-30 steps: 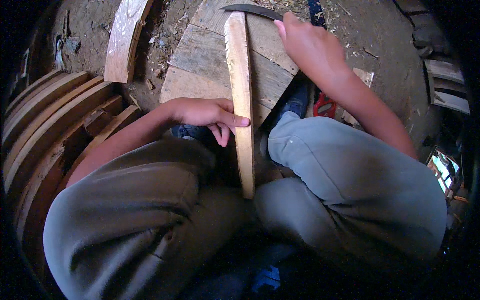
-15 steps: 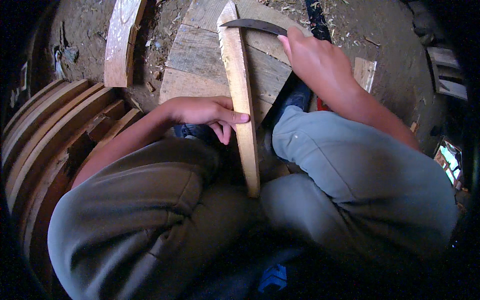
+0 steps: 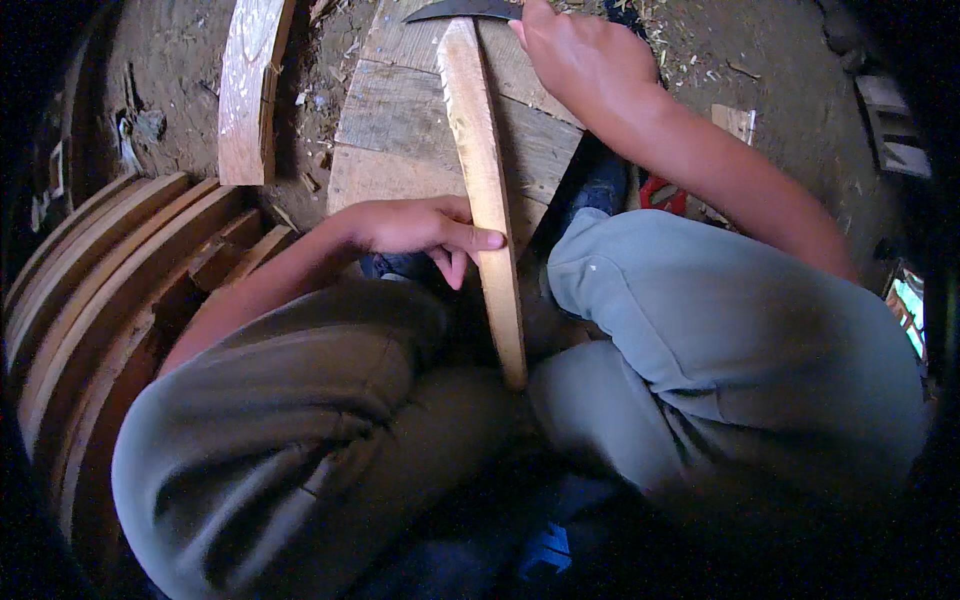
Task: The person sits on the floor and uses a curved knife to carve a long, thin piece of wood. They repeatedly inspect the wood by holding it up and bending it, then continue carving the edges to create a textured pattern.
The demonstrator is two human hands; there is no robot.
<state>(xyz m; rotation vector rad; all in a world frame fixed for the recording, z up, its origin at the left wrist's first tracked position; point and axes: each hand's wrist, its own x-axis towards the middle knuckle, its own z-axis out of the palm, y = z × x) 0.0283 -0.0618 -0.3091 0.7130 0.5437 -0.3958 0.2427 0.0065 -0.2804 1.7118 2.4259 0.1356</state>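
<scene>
My left hand (image 3: pixel 430 230) grips a long pale wooden strip (image 3: pixel 482 190), thumb across its face and fingers curled behind. The strip stretches from between my knees to a pointed far end over a board platform (image 3: pixel 390 110). Small notches and rough cuts show along its left edge near that far end. My right hand (image 3: pixel 575 50) is closed round the handle of a curved dark blade, a sickle (image 3: pixel 462 10); the handle itself is hidden in the fist. The blade lies crosswise at the strip's far tip; whether it touches the wood I cannot tell.
Several curved wooden pieces (image 3: pixel 110 260) are stacked at the left. Another plank (image 3: pixel 248 100) lies on the dirt floor (image 3: pixel 780 90) at the far left. Wood shavings litter the ground. Something red (image 3: pixel 662 195) sits beside my right shoe (image 3: pixel 600 185).
My right hand has moved the sickle away from me and leftward, from across the strip's upper part to its far tip. My left hand keeps its hold on the strip.
</scene>
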